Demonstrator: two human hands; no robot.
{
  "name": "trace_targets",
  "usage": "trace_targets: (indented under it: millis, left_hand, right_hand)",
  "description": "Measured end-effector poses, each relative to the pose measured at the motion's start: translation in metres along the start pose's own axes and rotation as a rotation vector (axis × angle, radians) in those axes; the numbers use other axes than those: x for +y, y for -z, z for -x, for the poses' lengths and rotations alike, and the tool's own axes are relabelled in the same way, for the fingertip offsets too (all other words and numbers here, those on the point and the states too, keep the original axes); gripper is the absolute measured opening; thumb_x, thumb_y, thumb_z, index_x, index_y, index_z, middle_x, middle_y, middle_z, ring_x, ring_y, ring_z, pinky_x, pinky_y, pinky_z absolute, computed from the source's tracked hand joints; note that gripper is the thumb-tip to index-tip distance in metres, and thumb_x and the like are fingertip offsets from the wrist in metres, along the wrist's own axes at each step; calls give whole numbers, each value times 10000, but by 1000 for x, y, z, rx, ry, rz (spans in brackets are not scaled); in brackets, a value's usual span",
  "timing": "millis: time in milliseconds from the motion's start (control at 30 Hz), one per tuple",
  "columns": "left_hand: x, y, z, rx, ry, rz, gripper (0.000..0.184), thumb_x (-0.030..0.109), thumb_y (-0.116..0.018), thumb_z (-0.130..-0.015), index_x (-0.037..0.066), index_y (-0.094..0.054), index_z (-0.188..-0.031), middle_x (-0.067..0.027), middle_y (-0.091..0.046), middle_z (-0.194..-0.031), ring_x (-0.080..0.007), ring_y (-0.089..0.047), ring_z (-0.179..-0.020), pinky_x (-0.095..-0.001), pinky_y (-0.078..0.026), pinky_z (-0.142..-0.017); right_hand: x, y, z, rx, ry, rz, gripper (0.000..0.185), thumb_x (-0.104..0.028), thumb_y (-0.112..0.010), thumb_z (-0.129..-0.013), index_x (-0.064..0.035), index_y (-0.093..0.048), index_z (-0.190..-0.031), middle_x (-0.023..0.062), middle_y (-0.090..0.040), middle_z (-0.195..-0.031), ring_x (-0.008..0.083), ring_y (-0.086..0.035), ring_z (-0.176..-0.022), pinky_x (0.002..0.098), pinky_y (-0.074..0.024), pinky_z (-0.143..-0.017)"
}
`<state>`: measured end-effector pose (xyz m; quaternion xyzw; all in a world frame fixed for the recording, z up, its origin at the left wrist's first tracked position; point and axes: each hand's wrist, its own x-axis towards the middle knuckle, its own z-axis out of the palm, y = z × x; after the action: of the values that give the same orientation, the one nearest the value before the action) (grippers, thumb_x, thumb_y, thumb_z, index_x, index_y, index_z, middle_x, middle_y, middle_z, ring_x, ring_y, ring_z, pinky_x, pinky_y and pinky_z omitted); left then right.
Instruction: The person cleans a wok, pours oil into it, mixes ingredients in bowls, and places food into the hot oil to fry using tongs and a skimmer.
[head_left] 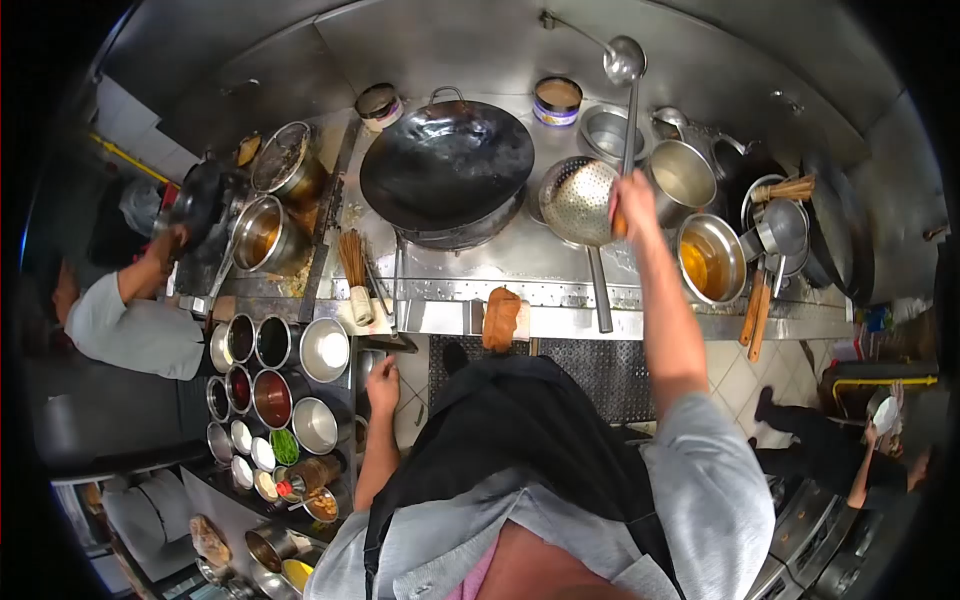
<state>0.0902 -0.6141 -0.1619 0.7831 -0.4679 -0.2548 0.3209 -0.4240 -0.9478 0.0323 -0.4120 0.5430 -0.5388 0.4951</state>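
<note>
My right hand [632,205] is closed around the wooden-ended handle of a long ladle [624,62], its bowl raised toward the back wall. Just left of this hand, a perforated strainer [578,205] rests on the steel counter, handle toward me. A large black wok [445,170] sits on the burner at centre and looks bare inside. Low at my left side, my left hand [382,385] has curled fingers, close to the stove's front edge; whatever they may grip is hidden. Near it stand a white-bottomed steel pot [325,350] and a bamboo brush [353,260].
Pots, including one with amber liquid [708,262], crowd the counter's right side. Two open cans [557,100] stand behind the wok. Several seasoning containers [272,398] fill the left. An orange-brown folded cloth [501,318] lies on the front edge. Other people work at far left and right.
</note>
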Motion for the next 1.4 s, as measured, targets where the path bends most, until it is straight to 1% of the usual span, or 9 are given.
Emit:
trace_targets:
  millis: [267, 367, 667, 767, 1033, 1100, 1233, 1300, 1400]
  left_hand:
    - [-91, -13, 42, -16, 171, 70, 208, 61, -638, -930, -26, -692, -1111, -118, -724, -989, -204, -676, -914, -309, -512, -884]
    - [-92, -23, 40, -55, 209, 164, 189, 77, -621, -972, -47, -679, -1101, -85, -716, -967, -158, -651, -902, -288, -506, -859]
    - [-82, -21, 8, 28, 217, 198, 211, 78, -624, -972, -36, -683, -1139, -78, -714, -954, -135, -632, -859, -284, -502, -802]
    - [-61, -14, 18, 76, 116, 198, 210, 44, -612, -958, -34, -685, -1139, -75, -711, -944, -130, -629, -851, -280, -504, -779]
    - [-49, -13, 20, 16, 204, 249, 222, 16, -588, -954, -42, -673, -1150, -89, -703, -987, -145, -635, -879, -281, -507, -809]
    - [-36, -10, 17, 3, 10, 30, 231, 37, -600, -952, -64, -658, -1152, -120, -710, -1024, -192, -642, -889, -315, -510, -829]
    - [-31, -21, 6, -31, 80, 192, 240, 20, -590, -951, -74, -653, -1162, -104, -695, -1024, -158, -627, -906, -278, -498, -813]
    - [-58, -29, -7, -55, 12, 187, 268, -11, -559, -930, -82, -643, -1174, -169, -697, -1081, -225, -659, -1001, -320, -513, -895]
    - [-67, -44, -16, -65, 86, 250, 244, 16, -594, -939, -71, -649, -1160, -153, -705, -1075, -207, -655, -986, -305, -504, -893]
  right_hand:
    - [7, 13, 100, 83, -13, 199, 130, -95, -534, -943, -54, -499, -1061, 20, -509, -627, 117, -488, -449, 296, -414, -389]
    - [-21, 34, 79, -109, -16, 67, 156, -81, -545, -919, -26, -540, -1065, 14, -501, -609, 108, -471, -450, 279, -386, -386]
    - [-20, 54, 17, 77, -70, 193, 504, -104, -572, -921, 34, -401, -1375, 13, -502, -670, 102, -475, -486, 281, -423, -405]
    - [-20, 58, 17, 59, -71, 196, 274, -119, -565, -915, -16, -526, -1165, 22, -540, -704, 111, -500, -509, 298, -433, -408]
    - [-5, 55, 19, 136, -38, 233, 303, -124, -565, -914, 8, -515, -1183, 64, -561, -713, 141, -525, -502, 329, -440, -415]
    - [-3, 61, 21, 64, -38, 286, 591, -149, -568, -928, 4, -374, -1464, 62, -577, -794, 111, -514, -535, 300, -439, -435]
    - [39, 67, 39, 270, 363, 614, 581, -195, -610, -928, -2, -404, -1436, 183, -690, -932, 277, -676, -724, 431, -541, -657]
    - [33, 55, 82, 388, 209, 706, 571, -203, -635, -920, 14, -415, -1401, 204, -703, -997, 341, -692, -831, 471, -532, -780]
    - [50, 46, 124, 502, 136, 364, 448, -147, -628, -905, 16, -479, -1295, 159, -663, -837, 267, -660, -651, 414, -539, -608]
